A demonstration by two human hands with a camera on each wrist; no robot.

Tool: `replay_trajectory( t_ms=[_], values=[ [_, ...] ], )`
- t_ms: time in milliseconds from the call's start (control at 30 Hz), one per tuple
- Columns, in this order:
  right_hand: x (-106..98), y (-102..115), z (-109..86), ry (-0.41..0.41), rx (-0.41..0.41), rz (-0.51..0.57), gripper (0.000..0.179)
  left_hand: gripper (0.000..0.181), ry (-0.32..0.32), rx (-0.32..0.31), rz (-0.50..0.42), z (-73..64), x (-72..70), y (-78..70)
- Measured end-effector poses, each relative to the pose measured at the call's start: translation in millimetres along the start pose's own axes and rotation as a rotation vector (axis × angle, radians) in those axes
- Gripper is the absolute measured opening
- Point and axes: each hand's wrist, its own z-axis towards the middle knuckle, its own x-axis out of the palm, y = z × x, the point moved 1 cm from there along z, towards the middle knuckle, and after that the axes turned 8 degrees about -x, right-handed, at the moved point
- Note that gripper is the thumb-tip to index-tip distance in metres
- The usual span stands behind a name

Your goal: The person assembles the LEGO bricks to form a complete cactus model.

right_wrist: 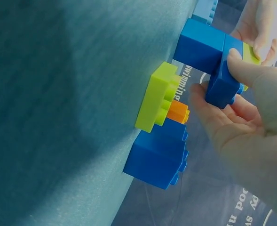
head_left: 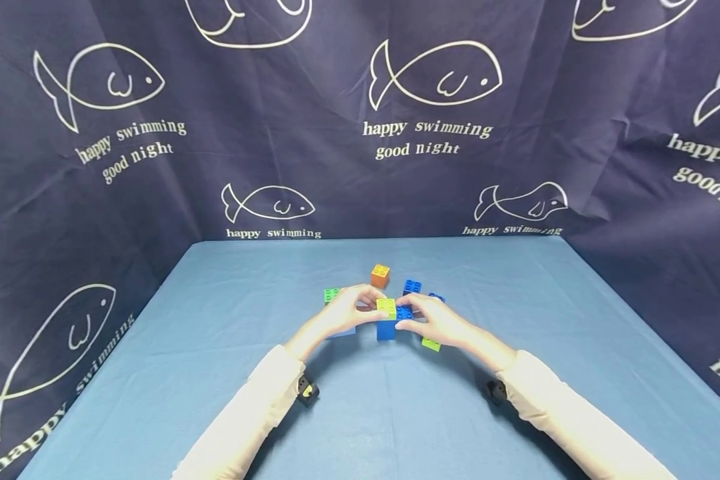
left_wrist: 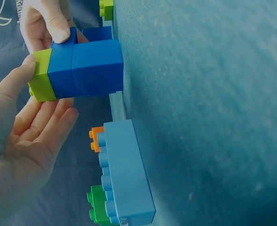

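A small stack of building blocks stands on the table in front of me. Its base is a tall blue block (head_left: 386,331). On that sits a flatter blue block (right_wrist: 221,87) that juts out to the right, and a lime block (head_left: 387,307) tops the left end. My left hand (head_left: 347,311) pinches the lime block between thumb and fingers. The overhanging end of the flatter blue block is in the grip of my right hand (head_left: 441,321), thumb on the near side and fingertips behind.
Behind the stack stands an orange block (head_left: 380,276). To the left are a green block (head_left: 331,294) and a long light-blue block (left_wrist: 129,172). On the right lie a second lime block (right_wrist: 154,101) and blue blocks (head_left: 412,287). A printed curtain (head_left: 336,133) hangs behind the table.
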Motion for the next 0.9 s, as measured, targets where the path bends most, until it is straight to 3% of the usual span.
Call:
replay_trajectory(
  t_ms=[600,900],
  values=[
    [-0.9,1.2,-0.1,-0.005,0.006,0.009,0.041,0.03,0.009,-0.038,-0.023,0.1,-0.6,1.3],
    [-0.1,0.0,-0.2,-0.008,-0.019,0.008,0.041,0.03,0.009,-0.008,0.051,-1.8,-3.6,0.2]
  ],
)
